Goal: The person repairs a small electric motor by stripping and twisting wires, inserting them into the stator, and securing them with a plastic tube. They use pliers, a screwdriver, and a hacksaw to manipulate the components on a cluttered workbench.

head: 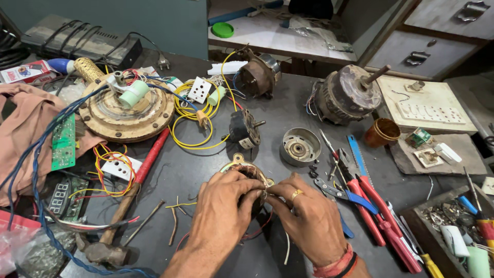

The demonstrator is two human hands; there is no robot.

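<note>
Copper-wound stator (pixel 247 170) sits mid-desk (pixel 195 170), pinched by both yr hands: left (pixel 226 206), right (pixel 303 216). 2 motors behind, 1 hammer (pixel 128 206) left, 2 red pliers (pixel 375 216) right.

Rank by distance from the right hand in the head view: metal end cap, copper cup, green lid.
From the right hand:
1. Metal end cap – just beyond the hand, mid-bench.
2. Copper cup – farther off to the right, beside the big rusty motor.
3. Green lid – farthest, on the far shelf at the top of the view.
</note>
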